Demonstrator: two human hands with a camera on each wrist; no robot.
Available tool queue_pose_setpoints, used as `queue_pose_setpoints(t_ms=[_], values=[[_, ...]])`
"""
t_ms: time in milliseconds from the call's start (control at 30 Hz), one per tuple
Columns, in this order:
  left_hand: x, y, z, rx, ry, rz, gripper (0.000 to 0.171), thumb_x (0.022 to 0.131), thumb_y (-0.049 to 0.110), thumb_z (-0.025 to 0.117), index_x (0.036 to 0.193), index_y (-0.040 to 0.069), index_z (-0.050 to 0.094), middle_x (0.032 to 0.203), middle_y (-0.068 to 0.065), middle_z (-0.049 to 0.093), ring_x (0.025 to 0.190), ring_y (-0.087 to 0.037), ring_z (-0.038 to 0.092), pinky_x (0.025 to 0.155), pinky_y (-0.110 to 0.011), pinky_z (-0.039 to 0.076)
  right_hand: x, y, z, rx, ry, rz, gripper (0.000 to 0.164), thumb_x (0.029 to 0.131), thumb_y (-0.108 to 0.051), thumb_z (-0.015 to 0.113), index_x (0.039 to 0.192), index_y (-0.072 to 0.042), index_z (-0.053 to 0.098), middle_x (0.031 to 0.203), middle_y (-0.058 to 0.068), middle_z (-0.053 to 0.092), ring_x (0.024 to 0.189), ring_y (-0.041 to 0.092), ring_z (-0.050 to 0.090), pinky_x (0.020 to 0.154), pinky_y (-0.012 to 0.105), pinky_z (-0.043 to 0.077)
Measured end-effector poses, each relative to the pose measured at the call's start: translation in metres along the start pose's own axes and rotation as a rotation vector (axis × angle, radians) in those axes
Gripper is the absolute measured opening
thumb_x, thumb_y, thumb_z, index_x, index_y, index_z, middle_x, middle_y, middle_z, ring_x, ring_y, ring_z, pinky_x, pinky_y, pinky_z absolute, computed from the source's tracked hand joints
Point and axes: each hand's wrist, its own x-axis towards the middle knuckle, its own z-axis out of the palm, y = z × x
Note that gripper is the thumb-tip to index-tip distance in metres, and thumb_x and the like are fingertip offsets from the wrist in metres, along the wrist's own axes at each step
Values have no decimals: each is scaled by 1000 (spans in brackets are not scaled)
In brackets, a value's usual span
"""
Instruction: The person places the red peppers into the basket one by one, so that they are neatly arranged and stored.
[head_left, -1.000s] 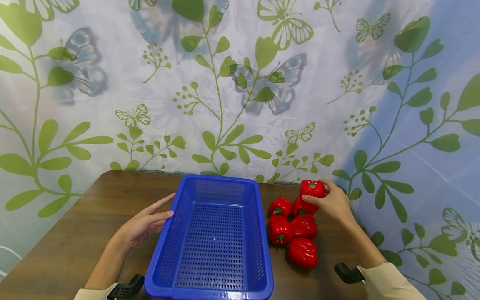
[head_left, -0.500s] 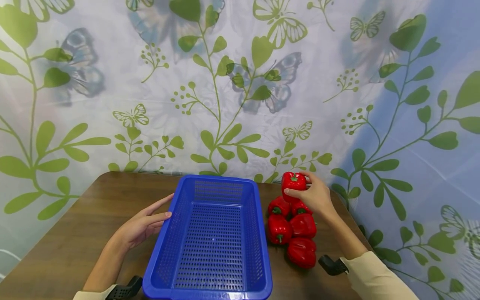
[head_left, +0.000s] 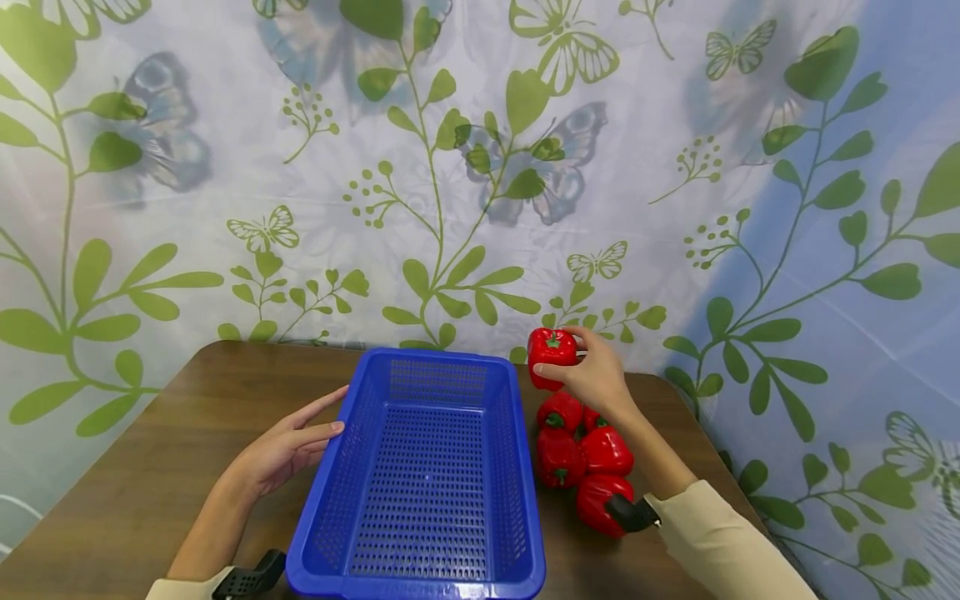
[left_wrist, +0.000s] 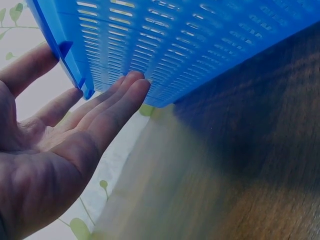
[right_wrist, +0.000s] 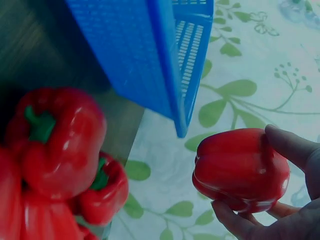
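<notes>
Thumb and fingers of my right hand (head_left: pixel 597 377) grip a red bell pepper (head_left: pixel 550 354) with a green stem, held up beyond the far right corner of the blue basket (head_left: pixel 531 492). In the right wrist view that bell pepper (right_wrist: pixel 240 167) hangs in the air apart from the basket wall (right_wrist: pixel 125 55). My left hand (head_left: pixel 288 450) touches the basket's left rim with its fingertips. The left wrist view has the left hand's (left_wrist: pixel 75 125) fingers extended along the slotted side (left_wrist: pixel 165 45). The inside of the basket shows only its perforated floor (head_left: pixel 423 492).
Several more red bell peppers (head_left: pixel 606 452) lie grouped on the brown wooden table (head_left: pixel 217 400), right of the basket. The right wrist camera (head_left: pixel 632 512) overlaps one of them in the head view. Behind the table hangs a leaf-and-butterfly patterned curtain (head_left: pixel 322 183).
My right hand has lifted the bell pepper from the back of the group and carried it left, toward the basket's far right corner. My left hand and the basket stay in place.
</notes>
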Motion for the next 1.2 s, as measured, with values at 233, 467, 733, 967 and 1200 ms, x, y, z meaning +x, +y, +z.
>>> queue_pose_setpoints(t_ms=[233,467,733,967,1200], values=[[0,-1,0,6,-6,5,68,108,13,47,164,14,9,141,-18,61,125,-29,65,100,-33,55,5,-18,16,40,-6,-33,82,79,-31,86,149,-15,47,139,19,57,116,37,64,84,45,62],[0,-2,0,11,-10,10,69,108,14,47,165,14,9,143,-19,59,126,-29,64,101,-32,54,7,-36,30,58,-6,-86,82,78,-29,86,149,-14,48,134,16,61,112,35,64,80,42,61],[1,-2,1,15,-12,16,69,108,14,47,164,13,8,144,-19,58,128,-29,63,101,-31,54,8,-52,48,61,-17,-117,83,77,-28,88,149,-17,50,131,16,64,110,34,65,86,44,60],[1,-4,-1,9,-15,21,69,108,14,47,164,13,8,143,-18,59,127,-29,63,101,-31,54,13,-59,66,105,-25,-138,79,75,-24,89,145,-12,54,131,15,65,105,33,68,86,44,61],[1,-3,-2,-6,-4,7,69,107,12,47,164,14,9,142,-19,60,126,-29,64,100,-33,55,14,-71,87,156,-43,-163,78,74,-21,90,142,-8,55,128,14,66,105,32,69,85,42,61]])
